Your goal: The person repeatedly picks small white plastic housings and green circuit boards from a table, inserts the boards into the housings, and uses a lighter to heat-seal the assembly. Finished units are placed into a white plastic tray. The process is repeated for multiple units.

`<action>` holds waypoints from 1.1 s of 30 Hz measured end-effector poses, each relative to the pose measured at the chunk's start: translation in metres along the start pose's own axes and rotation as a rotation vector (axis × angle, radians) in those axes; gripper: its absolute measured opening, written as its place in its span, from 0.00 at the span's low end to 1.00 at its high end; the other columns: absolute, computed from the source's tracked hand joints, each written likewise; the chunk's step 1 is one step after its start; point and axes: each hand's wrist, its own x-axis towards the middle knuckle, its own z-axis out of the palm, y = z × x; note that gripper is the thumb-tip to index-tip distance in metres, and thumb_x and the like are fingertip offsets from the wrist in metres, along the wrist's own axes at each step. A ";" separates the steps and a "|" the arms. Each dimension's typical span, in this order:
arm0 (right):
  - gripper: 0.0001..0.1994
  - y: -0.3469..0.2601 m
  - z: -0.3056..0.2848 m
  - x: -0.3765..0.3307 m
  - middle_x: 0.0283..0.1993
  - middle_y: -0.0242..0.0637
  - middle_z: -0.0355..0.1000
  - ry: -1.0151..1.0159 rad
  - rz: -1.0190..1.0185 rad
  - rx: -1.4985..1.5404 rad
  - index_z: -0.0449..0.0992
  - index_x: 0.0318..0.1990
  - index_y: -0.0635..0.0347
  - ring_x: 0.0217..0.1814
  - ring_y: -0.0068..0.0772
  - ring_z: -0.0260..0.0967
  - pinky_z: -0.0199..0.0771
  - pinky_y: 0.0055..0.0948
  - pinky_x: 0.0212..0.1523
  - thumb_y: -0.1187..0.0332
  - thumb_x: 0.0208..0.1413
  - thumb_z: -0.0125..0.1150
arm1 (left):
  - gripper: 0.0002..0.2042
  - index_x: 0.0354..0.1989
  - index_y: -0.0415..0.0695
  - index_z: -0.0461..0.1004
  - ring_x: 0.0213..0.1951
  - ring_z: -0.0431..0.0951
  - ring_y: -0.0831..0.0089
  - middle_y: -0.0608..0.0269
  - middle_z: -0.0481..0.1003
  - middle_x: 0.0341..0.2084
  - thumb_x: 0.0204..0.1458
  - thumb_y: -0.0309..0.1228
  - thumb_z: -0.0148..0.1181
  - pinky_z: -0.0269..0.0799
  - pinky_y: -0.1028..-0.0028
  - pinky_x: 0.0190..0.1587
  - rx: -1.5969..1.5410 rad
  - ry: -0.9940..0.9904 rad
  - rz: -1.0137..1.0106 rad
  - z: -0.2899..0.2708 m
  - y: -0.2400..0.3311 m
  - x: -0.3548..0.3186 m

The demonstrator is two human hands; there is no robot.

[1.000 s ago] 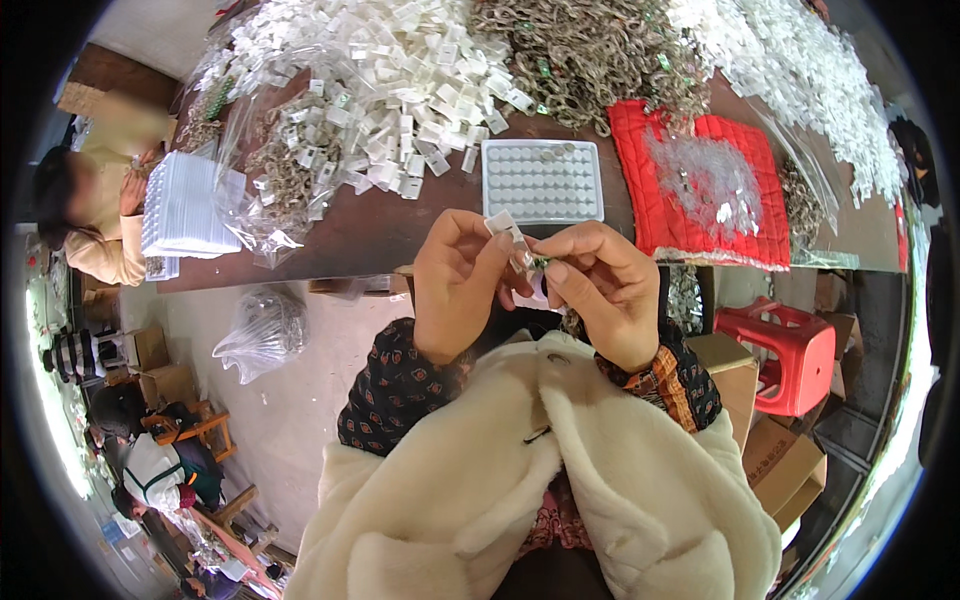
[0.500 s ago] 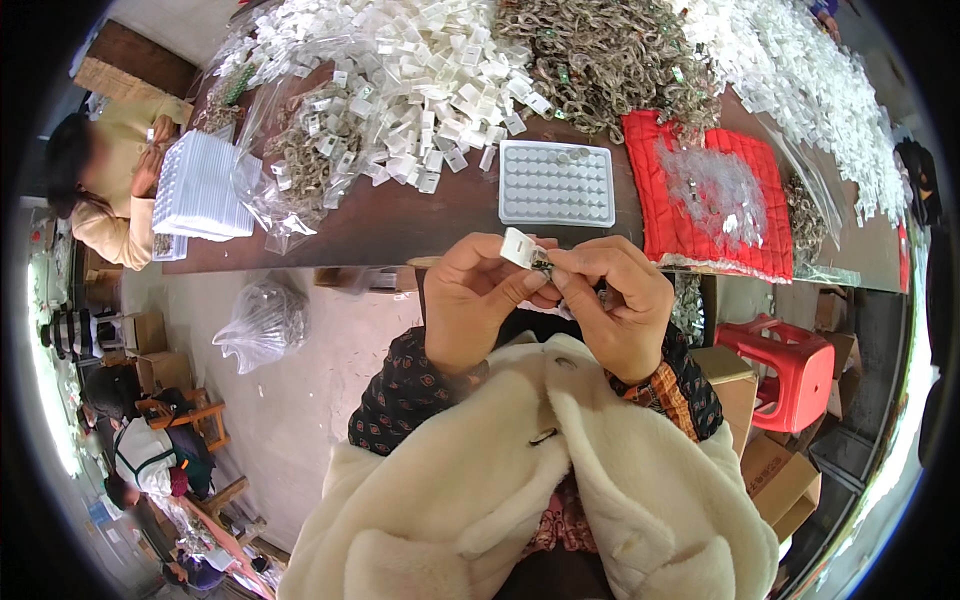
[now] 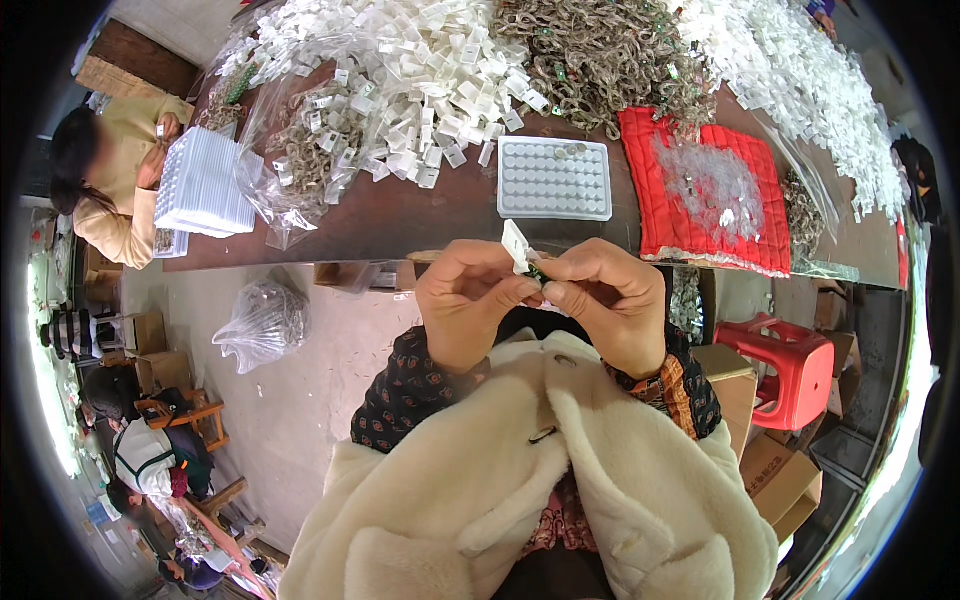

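Just in front of the table's near edge, my two hands meet with fingertips pinched together. My left hand (image 3: pixel 468 305) holds a small white plastic case (image 3: pixel 516 243), tilted up on edge above the fingers. My right hand (image 3: pixel 612 308) pinches a small green part (image 3: pixel 537 271), which looks like a circuit board, against the lower end of the case. The fingertips hide most of that part. Beyond my hands lies a white tray (image 3: pixel 556 212) with rows of round wells and a few small round discs near its far edge.
Heaps of white plastic cases (image 3: pixel 440 90) and greyish-brown coiled wire parts (image 3: pixel 600 65) cover the far table. A red quilted cloth (image 3: pixel 650 200) holds clear bits. Stacked white trays (image 3: pixel 200 185) stand left, near a co-worker (image 3: pixel 120 215). A red stool (image 3: pixel 790 370) stands at right.
The white case has tipped from showing its broad face to standing more edge-on. My left hand has shifted slightly left, and the green part shows more between my fingertips.
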 end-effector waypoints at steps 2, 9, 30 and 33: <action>0.12 0.003 0.001 -0.001 0.40 0.35 0.75 -0.004 -0.032 -0.057 0.80 0.44 0.65 0.39 0.20 0.73 0.73 0.19 0.38 0.84 0.52 0.64 | 0.11 0.45 0.35 0.69 0.37 0.80 0.73 0.54 0.78 0.37 0.55 0.14 0.60 0.81 0.73 0.42 -0.003 -0.008 0.059 -0.001 -0.003 -0.001; 0.13 0.012 0.008 -0.005 0.38 0.31 0.76 0.099 -0.012 -0.196 0.79 0.46 0.64 0.32 0.13 0.68 0.69 0.15 0.33 0.84 0.52 0.65 | 0.12 0.48 0.37 0.69 0.40 0.80 0.72 0.50 0.77 0.42 0.57 0.14 0.57 0.80 0.72 0.42 0.070 0.073 0.170 0.008 -0.015 -0.008; 0.08 0.010 0.008 0.005 0.36 0.33 0.74 0.099 0.073 0.091 0.70 0.43 0.66 0.39 0.19 0.74 0.76 0.22 0.39 0.83 0.56 0.56 | 0.07 0.42 0.41 0.67 0.28 0.74 0.77 0.59 0.75 0.33 0.59 0.19 0.57 0.73 0.77 0.31 0.149 0.239 0.062 0.000 -0.029 -0.004; 0.10 0.001 0.006 0.003 0.32 0.38 0.70 0.124 -0.091 -0.344 0.69 0.41 0.64 0.35 0.23 0.75 0.74 0.25 0.36 0.83 0.53 0.59 | 0.06 0.43 0.42 0.67 0.26 0.73 0.77 0.59 0.75 0.33 0.61 0.24 0.56 0.71 0.78 0.29 -0.126 0.276 -0.074 0.005 -0.028 0.000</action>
